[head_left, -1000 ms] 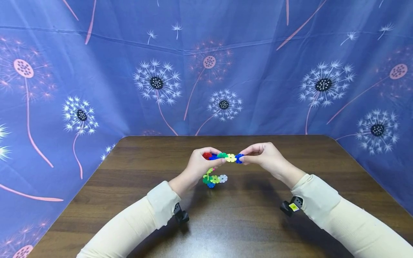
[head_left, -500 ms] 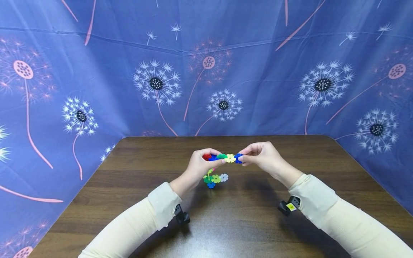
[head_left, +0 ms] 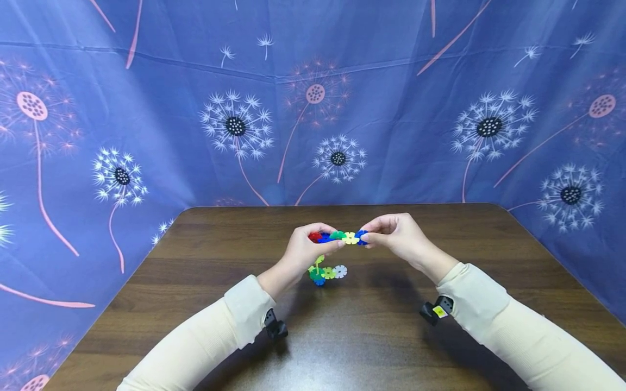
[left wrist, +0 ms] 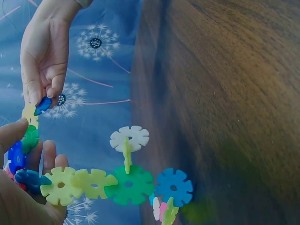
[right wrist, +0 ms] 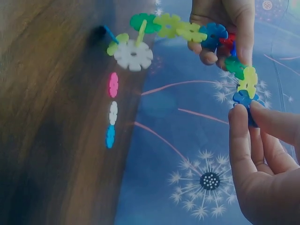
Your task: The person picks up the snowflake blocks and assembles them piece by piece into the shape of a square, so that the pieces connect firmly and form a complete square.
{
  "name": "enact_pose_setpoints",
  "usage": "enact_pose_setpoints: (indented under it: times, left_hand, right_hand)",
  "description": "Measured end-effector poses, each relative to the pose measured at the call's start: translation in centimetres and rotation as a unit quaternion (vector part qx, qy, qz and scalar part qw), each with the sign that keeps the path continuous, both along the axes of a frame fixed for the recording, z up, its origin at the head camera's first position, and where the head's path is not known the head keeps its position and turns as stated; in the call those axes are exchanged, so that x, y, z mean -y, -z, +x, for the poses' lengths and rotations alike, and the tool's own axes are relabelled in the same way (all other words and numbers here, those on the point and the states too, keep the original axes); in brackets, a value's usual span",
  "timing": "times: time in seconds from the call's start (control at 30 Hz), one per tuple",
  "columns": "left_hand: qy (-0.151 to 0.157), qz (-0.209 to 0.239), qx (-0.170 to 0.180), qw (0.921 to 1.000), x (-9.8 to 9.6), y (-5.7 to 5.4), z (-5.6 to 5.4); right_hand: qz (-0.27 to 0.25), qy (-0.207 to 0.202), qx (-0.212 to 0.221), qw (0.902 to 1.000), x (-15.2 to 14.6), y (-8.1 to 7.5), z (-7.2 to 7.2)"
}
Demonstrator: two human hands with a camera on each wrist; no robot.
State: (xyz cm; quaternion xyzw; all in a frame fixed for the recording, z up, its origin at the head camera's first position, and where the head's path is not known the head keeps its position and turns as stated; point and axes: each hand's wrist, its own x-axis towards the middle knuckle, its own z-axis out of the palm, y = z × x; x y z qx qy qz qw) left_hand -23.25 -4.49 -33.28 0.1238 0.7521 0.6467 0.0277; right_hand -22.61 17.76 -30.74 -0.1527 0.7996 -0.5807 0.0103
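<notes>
Flower-shaped notched plastic discs are slotted together into a long chain. My left hand (head_left: 300, 250) grips it between thumb and fingers near a green disc (head_left: 337, 235), with a red disc (head_left: 315, 237) partly hidden by the fingers. My right hand (head_left: 401, 236) pinches a dark blue disc (right wrist: 243, 98) at the chain's end, where it meets a pale yellow disc (head_left: 350, 238). From my left hand the other part of the chain hangs down, with a large green disc (left wrist: 129, 185), a blue disc (left wrist: 174, 187) and a white disc (left wrist: 130, 138) on it.
Both hands are above a dark wooden table (head_left: 352, 336). Pink (right wrist: 113, 85), white (right wrist: 113, 112) and light blue (right wrist: 110, 136) discs show against the table in the right wrist view. A blue dandelion-print cloth (head_left: 391, 108) hangs behind and along the sides.
Both hands stay almost in place, still holding the chain. The hanging part has shifted very slightly, and the bit of pink beneath my left hand has gone from the head view.
</notes>
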Motion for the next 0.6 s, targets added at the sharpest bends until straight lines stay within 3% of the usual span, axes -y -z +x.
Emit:
enact_pose_setpoints:
  times: [0.3,0.6]
  left_hand:
    - [0.017,-0.048,-0.019,0.9985,0.2,-0.4,0.2]
    - [0.072,-0.073,-0.037,0.994,-0.2,-0.8,0.4]
  right_hand:
    - [-0.023,-0.022,0.004,0.9995,-0.4,0.0,-0.3]
    - [0.006,-0.043,-0.019,0.9989,-0.1,-1.0,-0.2]
